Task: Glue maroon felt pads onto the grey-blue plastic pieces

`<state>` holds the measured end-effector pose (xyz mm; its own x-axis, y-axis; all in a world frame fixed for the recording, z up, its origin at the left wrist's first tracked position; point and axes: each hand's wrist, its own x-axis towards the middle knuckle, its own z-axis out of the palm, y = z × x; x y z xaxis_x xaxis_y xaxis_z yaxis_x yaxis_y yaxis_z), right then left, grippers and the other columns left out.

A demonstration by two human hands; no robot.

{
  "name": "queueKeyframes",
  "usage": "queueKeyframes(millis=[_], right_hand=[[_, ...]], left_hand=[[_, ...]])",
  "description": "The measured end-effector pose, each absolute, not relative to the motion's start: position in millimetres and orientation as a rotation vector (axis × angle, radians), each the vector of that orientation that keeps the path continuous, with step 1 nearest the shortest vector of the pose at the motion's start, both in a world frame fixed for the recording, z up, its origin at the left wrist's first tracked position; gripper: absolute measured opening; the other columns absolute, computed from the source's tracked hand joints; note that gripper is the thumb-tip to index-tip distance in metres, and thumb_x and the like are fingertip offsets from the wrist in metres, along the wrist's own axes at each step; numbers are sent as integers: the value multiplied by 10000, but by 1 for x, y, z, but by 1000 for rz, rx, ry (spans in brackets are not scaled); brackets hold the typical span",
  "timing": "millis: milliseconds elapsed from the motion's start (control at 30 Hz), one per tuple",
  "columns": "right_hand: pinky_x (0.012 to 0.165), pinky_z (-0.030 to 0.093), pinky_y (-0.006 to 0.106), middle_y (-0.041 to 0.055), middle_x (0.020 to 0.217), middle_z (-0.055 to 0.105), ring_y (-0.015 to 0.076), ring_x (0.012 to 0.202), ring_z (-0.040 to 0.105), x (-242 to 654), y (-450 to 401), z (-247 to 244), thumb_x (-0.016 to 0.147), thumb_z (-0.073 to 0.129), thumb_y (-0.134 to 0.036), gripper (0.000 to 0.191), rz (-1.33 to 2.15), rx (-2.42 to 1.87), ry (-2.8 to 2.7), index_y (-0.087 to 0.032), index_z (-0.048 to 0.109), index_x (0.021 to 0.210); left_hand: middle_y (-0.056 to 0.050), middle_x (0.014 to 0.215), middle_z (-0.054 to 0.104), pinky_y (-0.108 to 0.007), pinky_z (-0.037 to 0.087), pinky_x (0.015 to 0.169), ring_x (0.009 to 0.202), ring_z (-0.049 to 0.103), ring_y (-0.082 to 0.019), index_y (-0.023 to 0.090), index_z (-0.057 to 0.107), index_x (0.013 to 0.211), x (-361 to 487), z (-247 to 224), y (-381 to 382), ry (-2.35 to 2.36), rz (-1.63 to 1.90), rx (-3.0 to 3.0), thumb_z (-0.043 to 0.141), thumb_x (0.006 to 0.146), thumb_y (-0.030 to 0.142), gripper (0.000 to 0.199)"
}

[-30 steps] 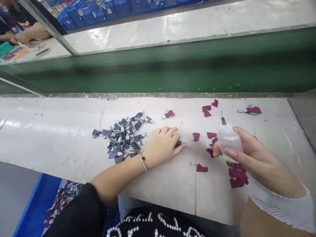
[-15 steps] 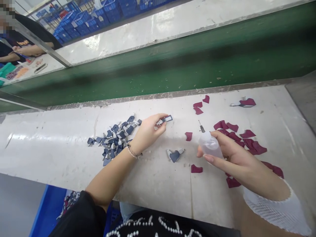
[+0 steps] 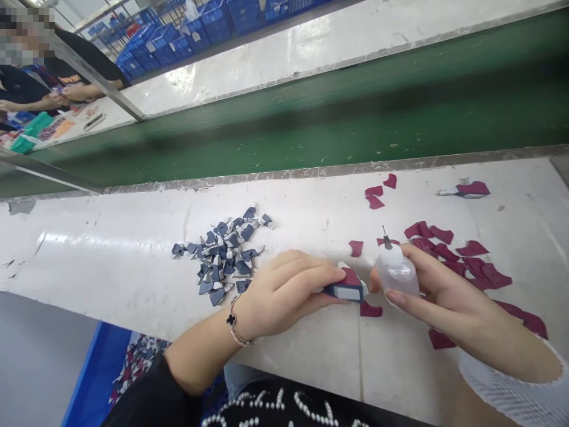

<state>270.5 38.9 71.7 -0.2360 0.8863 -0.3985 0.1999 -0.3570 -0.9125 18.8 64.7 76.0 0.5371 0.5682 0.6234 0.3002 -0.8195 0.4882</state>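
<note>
White workbench (image 3: 111, 279); left hand (image 3: 284, 293) pinches navy piece (image 3: 347, 292), partly hidden; right hand (image 3: 444, 308) grips bottle (image 3: 395, 271)

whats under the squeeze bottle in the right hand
Maroon cut pieces lie on the white bench around the squeeze bottle in the right hand; directly beneath, the bottle and hand hide the surface.

- A green conveyor belt (image 3: 284, 133) runs lengthwise just beyond the near tabletop, its surface streaked and flecked with scraps.
- The white near tabletop (image 3: 102, 255) is scuffed, with a worn metal edge strip (image 3: 284, 174) along its far side.
- A second white tabletop (image 3: 284, 71) lies across the belt, shiny with glare from overhead light.
- Blue plastic crates (image 3: 213, 24) stand stacked in the distance.
- A metal rail (image 3: 100, 80) crosses the upper left.
- Grey floor (image 3: 40, 350) shows at lower left, beside a blue bin (image 3: 95, 379).
</note>
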Motion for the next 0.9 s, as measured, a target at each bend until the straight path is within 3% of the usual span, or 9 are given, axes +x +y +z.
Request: queueKeyframes(millis=[167,300,433,667,767,900], right_hand=[[801,533,335,17,959,698,250,903,664,272,40,68,830,727,-572,361,1641,-1486,-1353,-317,624,1063],[784,562,353,22,973,723,252,852,669,275,42,65,795,759,-560,437,1651,-1477,-1391,-328,616,1137],[784,568,351,18,919,708,258,874,673,275,42,65,811,743,-570,380,1656,-1486,-1374,-324,641,1082],[814,581,414,69,1125,702,307,1022,668,276,50,49,868,684,-566,375,1592,-1476,-1664,-302,622,1128],[797,566,431,77,1221,671,326,1066,643,277,54,38,848,680,-610,417,1400,-1618,-1798,-310,637,1133],[844,546,453,92,1219,679,334,1071,644,278,62,30,861,662,-573,372,1277,-1720,-1857,-286,633,1095]], left_hand=[[-104,1055,796,-241,625,795,940,763,-151,101,615,1233,16,77,59,671,1211,2398,725,904,171,353],[-81,1026,803,-236,605,705,875,773,-139,141,646,1142,17,80,57,715,1211,2396,664,945,171,200],[-51,970,808,-224,572,621,787,759,-117,169,665,1077,18,78,56,798,1276,2377,638,956,187,126],[-77,1007,815,-211,624,676,866,788,-140,151,648,1170,18,72,50,773,1255,2334,685,934,183,241],[-92,1018,814,-211,636,679,787,776,-131,146,619,1208,18,76,47,757,1239,2242,739,899,195,335],[-125,1023,813,-210,620,655,715,759,-118,130,595,1154,17,84,45,706,1243,2258,710,916,167,266]])
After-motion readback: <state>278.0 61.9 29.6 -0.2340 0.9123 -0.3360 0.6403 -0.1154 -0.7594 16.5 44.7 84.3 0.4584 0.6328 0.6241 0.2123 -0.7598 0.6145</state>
